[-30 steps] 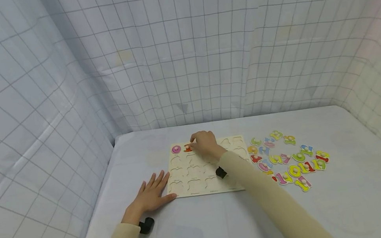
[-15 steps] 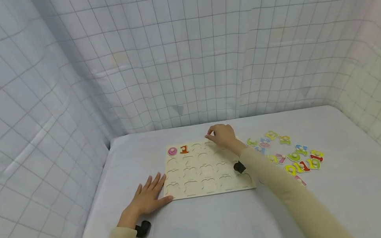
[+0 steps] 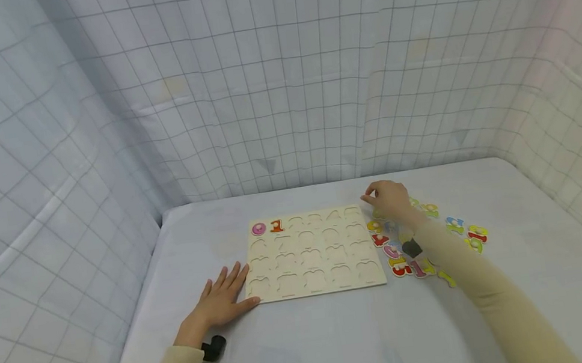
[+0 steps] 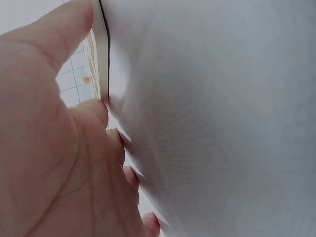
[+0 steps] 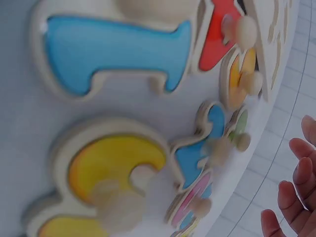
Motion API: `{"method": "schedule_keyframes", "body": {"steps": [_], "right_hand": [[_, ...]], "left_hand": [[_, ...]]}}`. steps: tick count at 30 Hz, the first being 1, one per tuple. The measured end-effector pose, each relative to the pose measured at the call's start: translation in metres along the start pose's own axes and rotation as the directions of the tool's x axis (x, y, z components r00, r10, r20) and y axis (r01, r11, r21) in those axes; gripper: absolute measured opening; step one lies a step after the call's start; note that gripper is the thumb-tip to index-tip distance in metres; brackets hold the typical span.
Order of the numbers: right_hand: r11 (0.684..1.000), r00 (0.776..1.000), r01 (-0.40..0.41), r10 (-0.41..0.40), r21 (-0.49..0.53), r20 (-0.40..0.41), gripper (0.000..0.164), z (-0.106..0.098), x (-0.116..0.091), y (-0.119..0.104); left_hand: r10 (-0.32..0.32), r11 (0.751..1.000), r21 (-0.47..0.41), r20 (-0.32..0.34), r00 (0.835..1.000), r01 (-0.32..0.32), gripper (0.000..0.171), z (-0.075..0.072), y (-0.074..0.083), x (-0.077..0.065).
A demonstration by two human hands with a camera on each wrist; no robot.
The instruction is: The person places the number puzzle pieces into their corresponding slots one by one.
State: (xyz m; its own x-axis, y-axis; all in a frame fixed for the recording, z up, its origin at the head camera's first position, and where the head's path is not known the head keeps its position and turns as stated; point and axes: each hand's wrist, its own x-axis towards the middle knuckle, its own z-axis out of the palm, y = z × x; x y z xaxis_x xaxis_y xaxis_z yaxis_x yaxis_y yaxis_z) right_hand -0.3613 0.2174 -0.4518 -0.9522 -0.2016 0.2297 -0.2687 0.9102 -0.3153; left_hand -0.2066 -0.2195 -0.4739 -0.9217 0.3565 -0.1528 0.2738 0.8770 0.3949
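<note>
While your right hand (image 3: 388,198), fingers loosely bent and grasping nothing, hangs near the loose number pieces (image 3: 393,252), your left hand (image 3: 219,299) lies spread on the surface (image 3: 306,349), touching the puzzle board (image 3: 298,263), its top row bearing a purple 0 (image 3: 258,229) and red 1 (image 3: 277,226).

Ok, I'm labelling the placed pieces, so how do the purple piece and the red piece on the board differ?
The purple piece is a rounded 0, while the red piece is a 1. The purple piece sits at the board's far left corner; the red piece is in the next place to its right. Both lie in the far row.
</note>
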Motion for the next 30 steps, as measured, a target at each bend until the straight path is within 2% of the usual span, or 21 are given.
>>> {"method": "schedule_keyframes", "body": {"steps": [3, 9, 15, 21, 26, 30], "right_hand": [[0.999, 0.998, -0.053, 0.053, -0.011, 0.016, 0.031, -0.006, -0.008, 0.011], [0.996, 0.994, -0.091, 0.092, -0.014, 0.057, 0.033, -0.015, -0.022, 0.028], [0.992, 0.992, -0.123, 0.123, -0.006, 0.040, 0.030, -0.030, -0.035, 0.041], [0.986, 0.985, -0.169, 0.169, -0.009, 0.035, 0.033, -0.039, -0.045, 0.064], [0.979, 0.979, -0.203, 0.203, -0.011, 0.025, 0.033, -0.047, -0.053, 0.074], [0.980, 0.980, -0.199, 0.199, -0.003, 0.008, 0.033, -0.053, -0.060, 0.080]], "left_hand": [[-0.002, 1.000, 0.008, 0.000, 1.000, 0.002, 0.087, -0.001, 0.000, -0.001], [-0.004, 1.000, 0.005, -0.003, 1.000, 0.004, 0.087, -0.001, 0.000, -0.002], [-0.001, 1.000, 0.001, -0.006, 1.000, 0.001, 0.087, -0.001, 0.000, -0.001], [-0.001, 1.000, -0.013, -0.006, 1.000, 0.001, 0.089, 0.002, -0.003, 0.000], [-0.009, 1.000, -0.014, 0.000, 1.000, 0.009, 0.087, -0.002, 0.002, -0.002], [-0.009, 1.000, -0.009, -0.004, 1.000, 0.009, 0.086, -0.003, 0.004, -0.003]]}}
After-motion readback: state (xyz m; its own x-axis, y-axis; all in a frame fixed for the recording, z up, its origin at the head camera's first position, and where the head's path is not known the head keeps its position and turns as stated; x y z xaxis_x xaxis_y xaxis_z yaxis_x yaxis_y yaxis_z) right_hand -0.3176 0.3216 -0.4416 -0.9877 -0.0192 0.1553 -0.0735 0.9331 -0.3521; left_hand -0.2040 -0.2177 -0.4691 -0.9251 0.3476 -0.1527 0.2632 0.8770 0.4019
